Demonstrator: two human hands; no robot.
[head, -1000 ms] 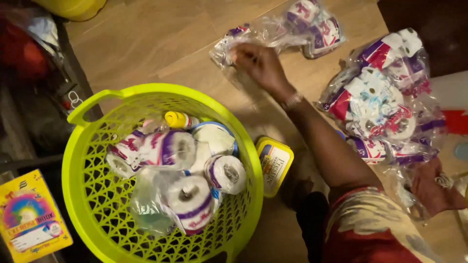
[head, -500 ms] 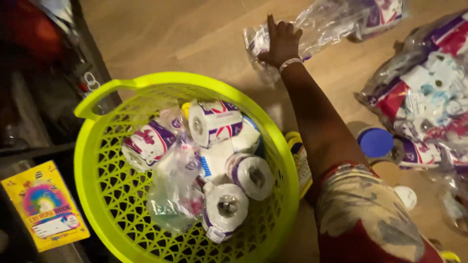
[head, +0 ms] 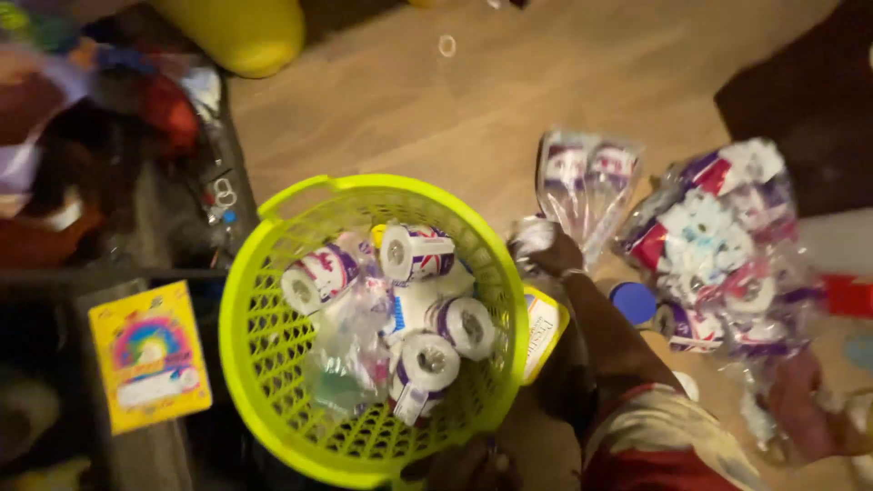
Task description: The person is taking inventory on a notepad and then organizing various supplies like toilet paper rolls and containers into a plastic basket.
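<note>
The left hand (head: 546, 247) is now coming back from the plastic pack (head: 587, 182) toward the green basket (head: 273, 364), its fingers (head: 532, 238) closing around a toilet roll (head: 530, 235); the right hand (head: 800, 418) is gripping the big pack (head: 718, 245), fingers together.

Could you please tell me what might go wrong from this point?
The left hand holds a wrapped roll beside the green basket; the roll could slip and land outside the rim. The right hand seems to grip the large pack by loose plastic, which might tear and spill rolls onto the floor.
</note>
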